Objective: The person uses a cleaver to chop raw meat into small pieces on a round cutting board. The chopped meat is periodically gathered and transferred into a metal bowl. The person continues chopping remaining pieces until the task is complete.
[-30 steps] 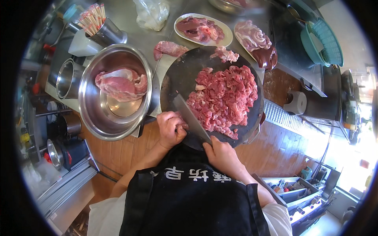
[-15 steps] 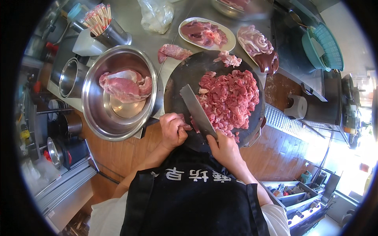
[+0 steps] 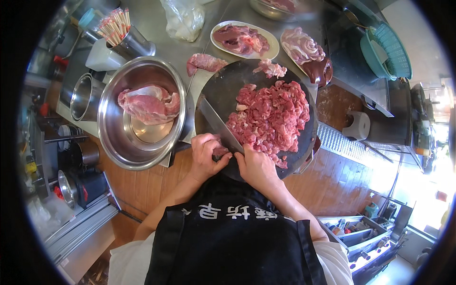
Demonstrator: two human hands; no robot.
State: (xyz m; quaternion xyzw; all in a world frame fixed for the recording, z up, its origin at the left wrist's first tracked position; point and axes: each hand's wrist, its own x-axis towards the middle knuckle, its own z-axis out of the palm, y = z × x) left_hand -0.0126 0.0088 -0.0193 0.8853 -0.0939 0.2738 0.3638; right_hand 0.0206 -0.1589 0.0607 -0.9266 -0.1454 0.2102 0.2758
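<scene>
My right hand [image 3: 258,166] grips a cleaver [image 3: 220,124] by its handle end, and the broad blade slants up to the left over a round dark chopping board [image 3: 216,90]. At the board's near left edge, my left hand [image 3: 207,154] is closed on a piece of raw meat [image 3: 219,150], partly hidden by the fingers. The blade is close beside that piece. A heap of chopped red meat [image 3: 273,116] covers the board's right half, against the blade's right side. Pale fatty trimmings [image 3: 270,69] lie at the board's far edge.
Left of the board stands a steel bowl [image 3: 105,137] with a large meat cut [image 3: 149,104]. Beyond are a loose meat piece [image 3: 205,63], an oval plate of meat [image 3: 271,51], another plate with meat and liver-like dark meat [image 3: 317,71], a plastic bag [image 3: 184,20] and a chopstick holder [image 3: 140,45].
The cleaver and my right hand have moved left, away from part of the heap and toward my left hand. My left hand still holds the meat piece, its thumb now extended rightward.
</scene>
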